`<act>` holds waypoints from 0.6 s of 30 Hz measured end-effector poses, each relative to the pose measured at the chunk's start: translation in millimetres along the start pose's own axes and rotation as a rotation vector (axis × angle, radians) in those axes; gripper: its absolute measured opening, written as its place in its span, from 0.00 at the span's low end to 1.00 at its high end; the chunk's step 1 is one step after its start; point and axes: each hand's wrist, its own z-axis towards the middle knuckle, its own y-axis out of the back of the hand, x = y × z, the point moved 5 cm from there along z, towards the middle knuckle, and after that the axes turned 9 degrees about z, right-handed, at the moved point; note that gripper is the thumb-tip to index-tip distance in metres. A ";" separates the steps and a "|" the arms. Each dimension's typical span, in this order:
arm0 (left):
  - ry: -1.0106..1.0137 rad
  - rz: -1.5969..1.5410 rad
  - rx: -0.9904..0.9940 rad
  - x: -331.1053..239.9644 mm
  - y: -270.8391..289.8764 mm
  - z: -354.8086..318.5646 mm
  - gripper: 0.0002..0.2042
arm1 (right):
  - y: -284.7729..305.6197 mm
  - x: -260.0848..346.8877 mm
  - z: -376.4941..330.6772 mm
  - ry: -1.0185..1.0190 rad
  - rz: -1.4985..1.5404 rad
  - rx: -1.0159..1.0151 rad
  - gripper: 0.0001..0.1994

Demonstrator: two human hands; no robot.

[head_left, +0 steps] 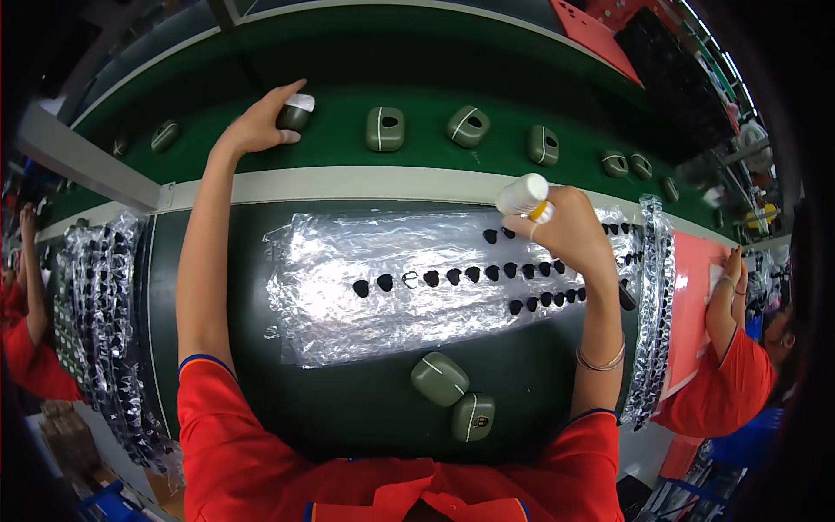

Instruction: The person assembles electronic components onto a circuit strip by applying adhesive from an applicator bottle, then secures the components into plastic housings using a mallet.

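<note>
At the green belt, my left hand (257, 128) has its thumb and fingers closed round a dark olive-green rounded case (296, 118). A white piece (301, 102) shows on the top of that case. My right hand (570, 230) grips a small white bottle (522, 195) with a yellow part, tilted above the plastic sheet. Below it lies a clear shiny plastic sheet (339, 326) carrying rows of small black rounded pieces (472, 275); one spot in the middle row shows only an outline. Near my body two more olive-green cases, one plain (440, 379) and one striped (474, 417), rest on the dark table.
Several similar cases, such as this one (385, 129), sit along the belt (339, 152). A pale metal rail (374, 179) separates belt from table. Plastic strips with black pieces hang at left (104, 322) and right (651, 313). Other people in red work on both sides.
</note>
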 end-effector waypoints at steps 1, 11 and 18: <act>-0.002 -0.001 0.003 0.4 -2.4 2.0 0.41 | -6.2 -2.7 2.9 0.048 0.017 0.018 0.16; -0.070 -0.321 -0.170 -123.6 -7.5 -2.3 0.30 | -9.0 -5.4 1.1 0.007 0.004 0.033 0.14; -0.185 -0.670 -0.042 -196.3 -37.5 -41.0 0.34 | 1.1 38.4 -17.0 0.034 0.488 -0.173 0.12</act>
